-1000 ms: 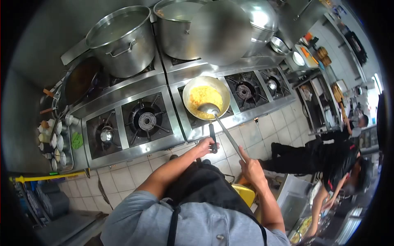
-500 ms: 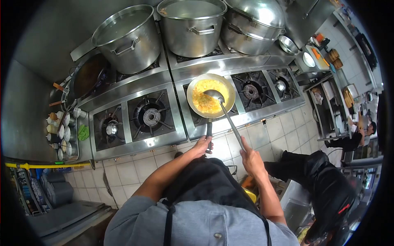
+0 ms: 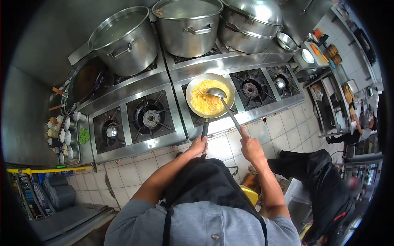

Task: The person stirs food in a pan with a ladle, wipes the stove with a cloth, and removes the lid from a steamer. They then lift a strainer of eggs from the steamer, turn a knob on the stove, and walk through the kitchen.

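Note:
A round pan (image 3: 190, 103) sits over a burner at the middle of the stove. Yellow, egg-like food with orange bits (image 3: 205, 104) covers its bottom. Wrapped round the pan's dark handle is my left hand (image 3: 198, 146), closed. My right hand (image 3: 252, 150) grips the long shaft of a ladle (image 3: 232, 117), index finger stretched along it. The ladle's bowl rests in the food, right of the pan's centre, and hides the part under it.
Large steel pots (image 3: 186, 39) line the back of the stove. Bare burners (image 3: 151, 119) flank the pan. Bottles and cups (image 3: 65, 137) stand at the left beside a green cloth (image 3: 84, 136). A person in black (image 3: 324, 184) is close on my right; another is farther off.
The ladle's bowl has shifted slightly right and up in the pan, and the food looks more spread out. The pan's handle and my left hand have swung a little left.

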`<state>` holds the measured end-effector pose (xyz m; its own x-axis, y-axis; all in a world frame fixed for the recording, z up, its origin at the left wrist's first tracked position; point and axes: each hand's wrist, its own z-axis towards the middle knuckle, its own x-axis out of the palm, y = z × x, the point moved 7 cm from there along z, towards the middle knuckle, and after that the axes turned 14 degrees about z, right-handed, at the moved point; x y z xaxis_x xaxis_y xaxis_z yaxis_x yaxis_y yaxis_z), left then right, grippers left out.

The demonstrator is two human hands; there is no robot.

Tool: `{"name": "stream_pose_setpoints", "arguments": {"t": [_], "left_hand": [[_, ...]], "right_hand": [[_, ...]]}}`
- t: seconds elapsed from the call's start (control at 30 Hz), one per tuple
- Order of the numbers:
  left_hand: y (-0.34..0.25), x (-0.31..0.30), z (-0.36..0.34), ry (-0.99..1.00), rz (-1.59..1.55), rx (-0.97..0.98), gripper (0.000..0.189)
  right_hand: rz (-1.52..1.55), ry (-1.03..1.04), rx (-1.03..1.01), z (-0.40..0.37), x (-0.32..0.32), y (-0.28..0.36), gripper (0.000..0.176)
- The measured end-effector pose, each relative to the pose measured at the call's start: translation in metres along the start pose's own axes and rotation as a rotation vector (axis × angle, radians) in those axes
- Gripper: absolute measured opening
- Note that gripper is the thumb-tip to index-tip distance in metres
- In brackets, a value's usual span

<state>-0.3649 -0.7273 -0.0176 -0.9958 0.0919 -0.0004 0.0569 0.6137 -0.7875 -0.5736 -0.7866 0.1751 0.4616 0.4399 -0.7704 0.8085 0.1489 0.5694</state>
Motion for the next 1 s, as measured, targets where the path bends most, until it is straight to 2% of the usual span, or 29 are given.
{"name": "stream_pose_setpoints", "arguments": {"t": [0.1, 0.27, 0.47, 0.5, 0.57, 0.7, 0.77, 0.9, 1.0], "left_hand": [[-0.001, -0.001, -0.002, 0.007, 0.034, 0.001, 0.021], [-0.008, 0.000, -0.006, -0.019, 0.023, -0.019, 0.022], [-0.003, -0.002, -0.004, -0.002, 0.048, -0.031, 0.024], [-0.002, -0.003, -0.002, -0.010, 0.045, -0.025, 0.025], [0.002, -0.004, 0.000, -0.002, 0.039, -0.036, 0.026], [-0.006, -0.009, -0.008, -0.018, 0.045, -0.019, 0.023], [-0.004, -0.012, -0.007, -0.033, 0.054, -0.023, 0.022], [-0.004, -0.012, -0.007, -0.051, 0.064, -0.051, 0.022], [0.006, -0.013, -0.001, -0.047, 0.060, -0.047, 0.025]], "right_hand": [[-0.028, 0.052, 0.026, -0.013, -0.006, 0.016, 0.057], [-0.124, 0.086, 0.062, -0.010, 0.029, 0.018, 0.065], [-0.019, 0.129, 0.080, 0.007, 0.039, 0.035, 0.057], [-0.021, 0.124, 0.080, 0.010, 0.043, 0.032, 0.057], [0.241, 0.006, -0.014, 0.016, 0.045, 0.032, 0.053], [0.265, -0.056, -0.066, 0.001, 0.010, 0.038, 0.052], [0.189, -0.002, 0.028, -0.005, 0.003, 0.035, 0.051], [0.062, 0.034, 0.016, 0.005, 0.029, 0.020, 0.048], [0.122, -0.038, -0.047, 0.015, 0.047, 0.019, 0.047]]}}
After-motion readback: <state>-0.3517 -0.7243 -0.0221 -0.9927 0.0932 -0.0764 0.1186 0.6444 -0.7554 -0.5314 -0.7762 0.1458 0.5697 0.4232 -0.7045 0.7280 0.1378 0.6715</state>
